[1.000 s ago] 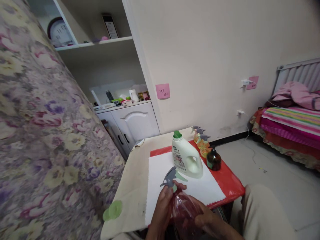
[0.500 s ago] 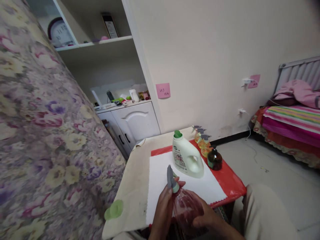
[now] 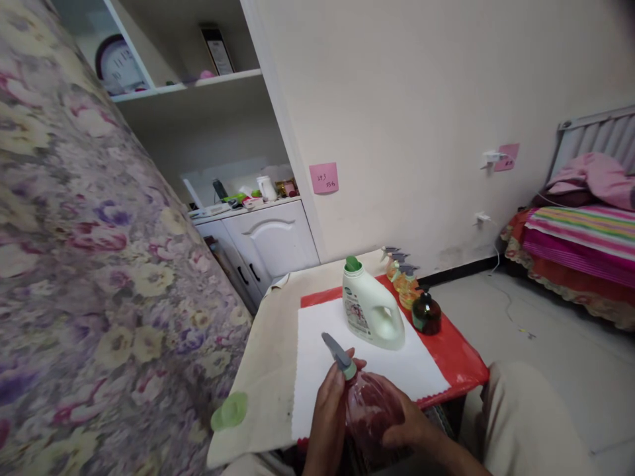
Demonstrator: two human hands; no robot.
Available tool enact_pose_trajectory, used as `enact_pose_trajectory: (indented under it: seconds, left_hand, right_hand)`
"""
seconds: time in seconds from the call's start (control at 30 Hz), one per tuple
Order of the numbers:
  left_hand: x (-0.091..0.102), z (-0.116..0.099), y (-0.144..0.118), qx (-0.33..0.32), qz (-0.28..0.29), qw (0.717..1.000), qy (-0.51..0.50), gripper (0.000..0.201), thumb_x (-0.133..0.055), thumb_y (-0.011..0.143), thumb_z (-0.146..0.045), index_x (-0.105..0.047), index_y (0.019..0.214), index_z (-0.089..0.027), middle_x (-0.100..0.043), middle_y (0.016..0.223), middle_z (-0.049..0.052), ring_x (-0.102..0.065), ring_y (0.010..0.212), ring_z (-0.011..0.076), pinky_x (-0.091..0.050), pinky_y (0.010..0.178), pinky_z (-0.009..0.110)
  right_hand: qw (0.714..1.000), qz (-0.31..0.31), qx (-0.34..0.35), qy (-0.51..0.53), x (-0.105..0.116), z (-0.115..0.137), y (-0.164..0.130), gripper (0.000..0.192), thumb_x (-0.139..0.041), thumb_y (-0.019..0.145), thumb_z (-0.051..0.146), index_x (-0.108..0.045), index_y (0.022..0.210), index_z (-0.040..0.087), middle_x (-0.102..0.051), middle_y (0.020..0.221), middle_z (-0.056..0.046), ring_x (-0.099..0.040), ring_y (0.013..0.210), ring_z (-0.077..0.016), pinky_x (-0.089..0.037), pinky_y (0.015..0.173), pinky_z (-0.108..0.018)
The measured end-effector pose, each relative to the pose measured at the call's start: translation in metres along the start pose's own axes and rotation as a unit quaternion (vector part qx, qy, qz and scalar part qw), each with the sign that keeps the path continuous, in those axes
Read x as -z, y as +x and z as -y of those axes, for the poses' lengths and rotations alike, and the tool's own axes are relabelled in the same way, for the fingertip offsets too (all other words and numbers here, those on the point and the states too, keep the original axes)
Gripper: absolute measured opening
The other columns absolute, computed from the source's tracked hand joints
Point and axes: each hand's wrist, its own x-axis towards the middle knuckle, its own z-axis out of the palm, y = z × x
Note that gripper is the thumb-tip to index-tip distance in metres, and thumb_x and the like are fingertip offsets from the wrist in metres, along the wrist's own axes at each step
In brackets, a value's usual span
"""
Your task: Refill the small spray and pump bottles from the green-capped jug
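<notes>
A clear spray bottle [image 3: 371, 413] with a grey trigger head and pale green collar is held near the table's front edge, tilted. My left hand [image 3: 328, 403] is closed about the spray head [image 3: 338, 352] and collar, its fingers partly hidden behind them. Around the bottle's body wraps my right hand [image 3: 404, 423]. Just beyond stands a pale green detergent jug [image 3: 370, 307], its mouth open with a green inner spout, on a white sheet [image 3: 317, 370]. A translucent green cap-like piece [image 3: 231, 411] lies at the table's left edge.
Several spray bottles [image 3: 407, 287] with yellowish liquid line the table's right side, behind a dark pump bottle [image 3: 426, 313] on a red cover [image 3: 459, 363]. A floral curtain [image 3: 124, 297] hangs at left. A white cabinet [image 3: 275, 244] and a bed [image 3: 585, 244] are farther off.
The spray head has turned and now points further to the left. Both hands keep their hold on the bottle; the jug and other bottles stay in place.
</notes>
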Motion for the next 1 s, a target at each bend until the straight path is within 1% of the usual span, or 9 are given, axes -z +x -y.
enact_pose_trajectory:
  seconds: [0.07,0.17,0.33,0.43,0.5,0.57,0.63,0.83,1.0]
  left_hand:
    - [0.0,0.0,0.0,0.0,0.002,1.0,-0.013,0.037,-0.06,0.085,-0.036,-0.062,0.114,-0.014,-0.069,0.109,0.014,-0.062,0.102,0.0234,-0.045,0.09,0.033]
    - [-0.003,0.001,0.004,0.014,-0.011,0.999,-0.034,0.032,-0.067,0.079,-0.035,-0.064,0.106,-0.017,-0.071,0.103,0.012,-0.066,0.084,0.0209,-0.05,0.076,0.032]
    - [-0.015,0.004,0.01,0.002,-0.085,0.996,-0.008,0.036,-0.074,0.071,-0.039,-0.067,0.099,-0.017,-0.073,0.093,0.008,-0.067,0.073,0.0177,-0.051,0.068,0.028]
    - [-0.016,0.004,0.008,0.002,-0.074,0.996,0.054,0.039,-0.07,0.073,-0.045,-0.07,0.1,-0.018,-0.073,0.097,0.008,-0.067,0.082,0.0207,-0.051,0.073,0.029]
    - [-0.014,0.004,0.005,-0.01,-0.054,0.995,0.082,0.039,-0.063,0.078,-0.048,-0.071,0.103,-0.019,-0.072,0.106,0.008,-0.065,0.097,0.0238,-0.049,0.083,0.03]
    - [-0.011,0.004,0.004,-0.02,-0.04,0.995,0.089,0.039,-0.057,0.082,-0.048,-0.071,0.105,-0.019,-0.069,0.116,0.008,-0.059,0.111,0.0251,-0.044,0.093,0.031]
    - [-0.01,0.003,0.003,-0.018,-0.03,0.996,0.079,0.039,-0.056,0.084,-0.047,-0.07,0.107,-0.019,-0.068,0.118,0.008,-0.057,0.114,0.0256,-0.043,0.095,0.032]
    - [-0.016,-0.001,0.007,0.012,-0.036,0.999,-0.009,0.038,-0.069,0.076,-0.038,-0.067,0.106,-0.015,-0.072,0.102,0.013,-0.068,0.08,0.0215,-0.052,0.071,0.03]
    - [-0.017,0.007,0.014,-0.001,-0.081,0.997,0.012,0.038,-0.073,0.071,-0.039,-0.067,0.101,-0.017,-0.074,0.094,0.008,-0.068,0.079,0.0194,-0.051,0.071,0.027]
  right_hand:
    - [1.0,0.004,0.003,0.002,-0.001,0.001,0.0,0.094,-0.091,0.045,0.032,-0.051,0.13,0.028,-0.054,0.135,-0.009,-0.044,0.128,-0.033,-0.028,0.108,-0.046]
    - [1.0,0.0,0.0,0.007,0.002,-0.002,-0.001,0.094,-0.091,0.046,0.033,-0.05,0.13,0.028,-0.054,0.135,-0.009,-0.043,0.128,-0.033,-0.028,0.108,-0.046]
    - [1.0,-0.018,-0.005,0.005,0.007,-0.004,-0.002,0.096,-0.091,0.045,0.03,-0.049,0.131,0.027,-0.053,0.136,-0.01,-0.044,0.127,-0.0332,-0.027,0.108,-0.047]
    - [1.0,-0.018,-0.003,0.023,0.002,0.003,-0.001,0.094,-0.091,0.046,0.031,-0.05,0.13,0.027,-0.054,0.135,-0.009,-0.045,0.127,-0.0332,-0.028,0.108,-0.047]
    - [0.999,-0.008,-0.004,0.043,-0.003,0.009,0.0,0.092,-0.09,0.047,0.033,-0.05,0.13,0.026,-0.054,0.134,-0.01,-0.046,0.125,-0.0338,-0.03,0.107,-0.048]
    - [0.998,0.003,-0.007,0.057,-0.007,0.013,-0.001,0.092,-0.09,0.047,0.033,-0.051,0.13,0.025,-0.056,0.132,-0.011,-0.048,0.124,-0.034,-0.032,0.105,-0.048]
    - [0.998,0.007,-0.009,0.063,-0.008,0.014,-0.001,0.092,-0.09,0.047,0.032,-0.05,0.13,0.025,-0.057,0.13,-0.011,-0.048,0.123,-0.034,-0.033,0.104,-0.047]
    - [0.998,-0.003,-0.014,0.059,-0.003,0.009,-0.003,0.093,-0.09,0.047,0.031,-0.05,0.131,0.025,-0.055,0.132,-0.011,-0.045,0.126,-0.0331,-0.029,0.107,-0.048]
    - [0.999,-0.009,-0.002,0.05,-0.001,0.006,-0.002,0.093,-0.09,0.048,0.031,-0.049,0.131,0.025,-0.056,0.132,-0.011,-0.046,0.126,-0.0329,-0.03,0.106,-0.048]
